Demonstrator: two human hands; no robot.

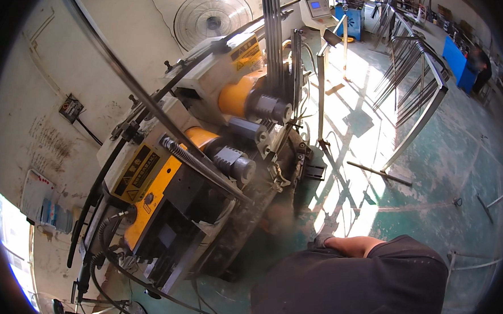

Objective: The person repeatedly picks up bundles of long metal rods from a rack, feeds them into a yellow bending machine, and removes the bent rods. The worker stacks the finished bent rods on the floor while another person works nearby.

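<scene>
My right forearm (356, 246) reaches out of a dark short sleeve at the bottom of the view and bends across in front of my body. A grey covering, seemingly a glove, shows at the wrist of my right hand (322, 241); its fingers are hidden, and so is anything in them. My left hand is out of sight. Nearest to me stands a machine with two yellow cylinders (238, 98) ending in dark, thick rollers (235, 164). A long metal tube (140, 92) slants down across it. Beside the machine's lower front is a brownish blur that I cannot make out.
Upright metal rods (273, 42) stand behind the machine. A fan (213, 22) is by the wall. On the right, a metal rack (425, 99) carries several bent rods, and a bar (379, 174) lies on the green floor. Cables (150, 290) hang low at left. Two people are farther back.
</scene>
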